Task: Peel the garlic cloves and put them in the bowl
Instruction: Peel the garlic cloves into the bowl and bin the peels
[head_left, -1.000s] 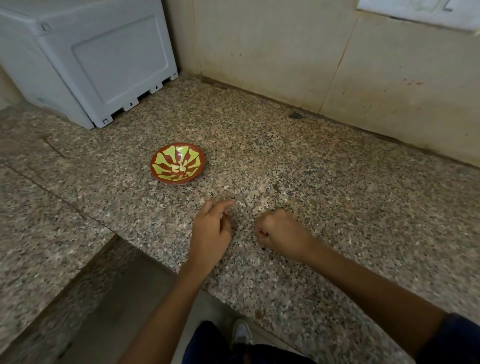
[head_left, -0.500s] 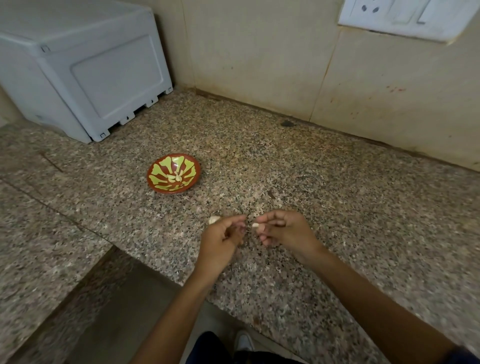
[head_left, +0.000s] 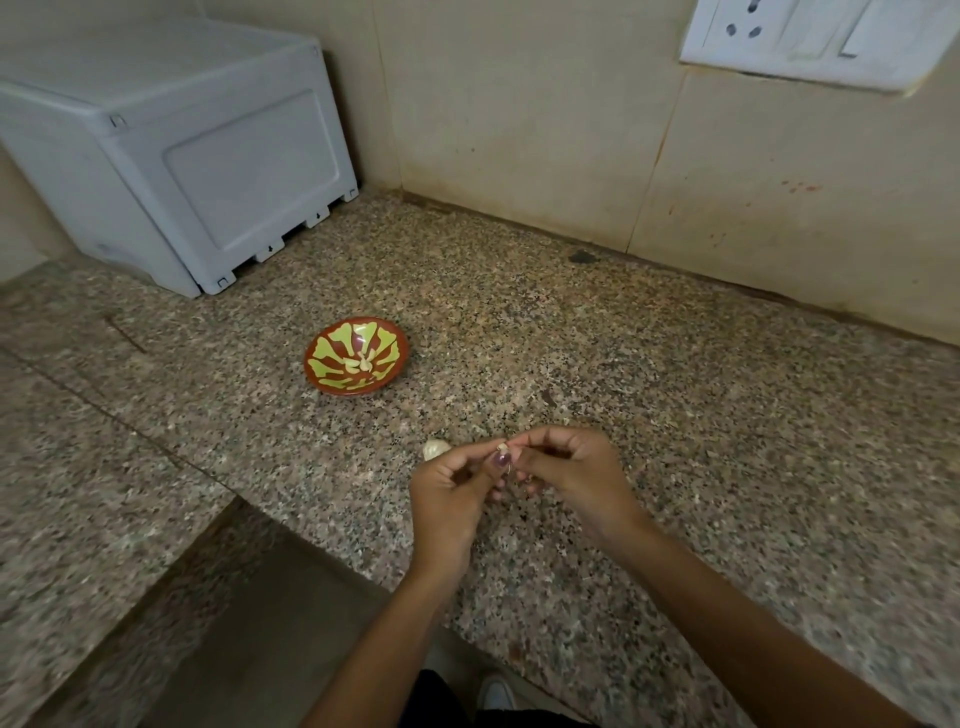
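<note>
garlic clove sits pinched between the fingertips of both hands, raised just above the worktop near its front edge. a second ago both hands were down on the stone, the right hand balled up and the left hand reaching with its fingers; now they have come together, thumb and fingers of each curled onto the small clove from either side. that reads as the start of peeling a fresh clove, though whether any skin has come loose is too small to tell. another pale piece of garlic lies on the worktop just beside the left hand's knuckles, on the side toward the bowl; whether it touches the hand is unclear. the bowl stands further back and to the left, well apart from the hands, with a few pale peeled cloves at its centre. so some cloves are done, and at least two look left.
</note>
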